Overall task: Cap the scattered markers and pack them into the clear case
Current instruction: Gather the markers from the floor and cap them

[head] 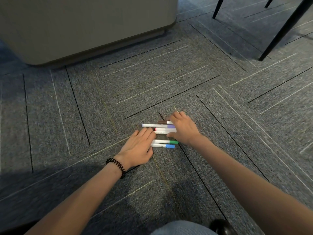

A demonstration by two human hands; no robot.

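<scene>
Floor: grey carpet floor [101, 99], with a pale cabinet [84, 22] at its far-left edge
Markers: capped and lying side by side mid-floor, well apart from the cabinet; the upper markers [162, 128] lie farther off, the green marker [165, 141] and blue marker [163, 145] nearest
Left grip: released; the left hand [138, 146] lies flat, its straight fingers touching the left ends of the green and blue markers
Right grip: the right hand [183, 128] curls over the right ends of the upper markers, seemingly clasping them, though blur hides the contact
</scene>
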